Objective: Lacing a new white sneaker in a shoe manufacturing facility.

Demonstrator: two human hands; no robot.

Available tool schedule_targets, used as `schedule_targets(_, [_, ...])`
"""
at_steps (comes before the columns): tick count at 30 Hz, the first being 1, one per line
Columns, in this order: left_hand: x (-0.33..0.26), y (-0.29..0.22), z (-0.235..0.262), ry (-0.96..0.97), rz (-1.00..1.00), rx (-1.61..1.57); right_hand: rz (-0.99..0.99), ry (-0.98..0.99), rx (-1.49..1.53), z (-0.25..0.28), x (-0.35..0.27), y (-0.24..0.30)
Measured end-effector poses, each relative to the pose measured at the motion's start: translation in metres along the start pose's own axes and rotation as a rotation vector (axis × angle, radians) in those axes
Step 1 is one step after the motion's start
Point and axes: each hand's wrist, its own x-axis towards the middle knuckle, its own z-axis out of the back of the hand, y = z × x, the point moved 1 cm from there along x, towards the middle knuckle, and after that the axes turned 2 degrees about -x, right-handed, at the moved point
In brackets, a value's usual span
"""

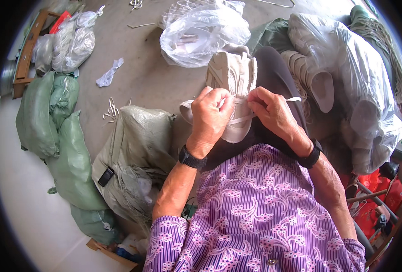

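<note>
A pale cream shoe with lacing down the front [232, 68] is in front of the person, over the legs in dark pants [277, 63]. The left hand [211, 111] and the right hand [272, 109] are both curled up close to it, their fingers pinching a flat white shoelace [293, 99]. A bit of the lace pokes out past the right hand. Near the right leg is a row of pale shoes [322, 90]. A crinkly see-through plastic bag [205, 41] lies on the gray floor [133, 68] ahead.
</note>
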Motion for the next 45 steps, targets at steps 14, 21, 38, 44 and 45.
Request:
schedule_targets(14, [0.002, -0.001, -0.011, -0.021, -0.079, 0.171, 0.081, -0.057, -0.021, -0.003, -0.001, 0.000])
schedule_targets(21, [0.007, -0.003, -0.012, 0.033, -0.088, 0.196, 0.077, -0.047, -0.002, -0.002, -0.002, -0.001])
schedule_targets(38, [0.001, 0.008, -0.008, 0.122, 0.316, -0.204, 0.053, -0.007, -0.033, 0.002, 0.000, -0.004])
schedule_targets(44, [0.000, 0.002, -0.018, -0.041, -0.043, 0.111, 0.100, -0.047, -0.025, -0.003, 0.000, -0.006])
schedule_targets(45, [-0.001, 0.002, -0.019, -0.063, -0.063, 0.175, 0.099, -0.049, -0.026, -0.004, 0.001, -0.006])
